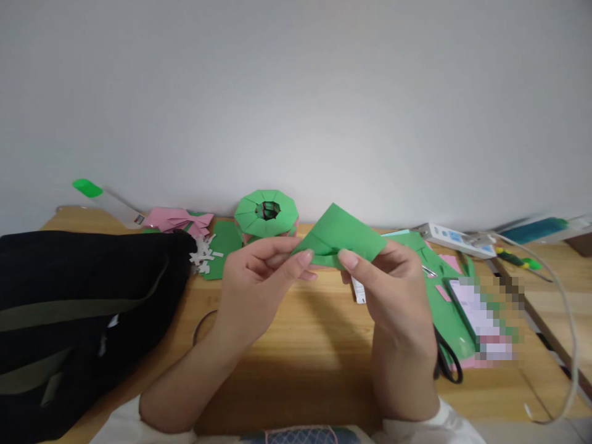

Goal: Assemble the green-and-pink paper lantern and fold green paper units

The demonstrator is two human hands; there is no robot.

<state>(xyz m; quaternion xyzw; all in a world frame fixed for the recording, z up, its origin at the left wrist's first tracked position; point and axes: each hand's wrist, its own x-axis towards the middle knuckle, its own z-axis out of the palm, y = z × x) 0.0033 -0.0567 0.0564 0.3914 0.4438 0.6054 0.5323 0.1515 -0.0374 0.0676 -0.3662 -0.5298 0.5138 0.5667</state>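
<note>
a green paper (337,231) is held in the air above the middle of the table (324,364), between both hands, one corner pointing up and away toward the far edge; its lower side, facing the person, is folded and creased; the left hand (261,277) pinches the paper's left corner, thumb on the near face and fingers behind; the right hand (393,283) pinches its right part, thumb pressed on the lower fold and fingers mostly hidden behind; white sleeves (423,428) show at the near edge.

beyond the left hand, close to the far edge, stands a round folded-paper piece (266,227), green on top with a hole in its middle and pink lower down; just left of it a green sheet (226,246) lies flat, with white scraps (202,254) beside and partly on it; pink folded pieces (178,219) lie toward the far left corner; a black cloth bundle (115,296) covers much of the left side.

toward the right edge lie green sheets (444,320), with a partly pixelated phone (467,302) on them; black scissor handles (448,361) show beside the right wrist; a white power strip (457,240) sits near the far right corner.
</note>
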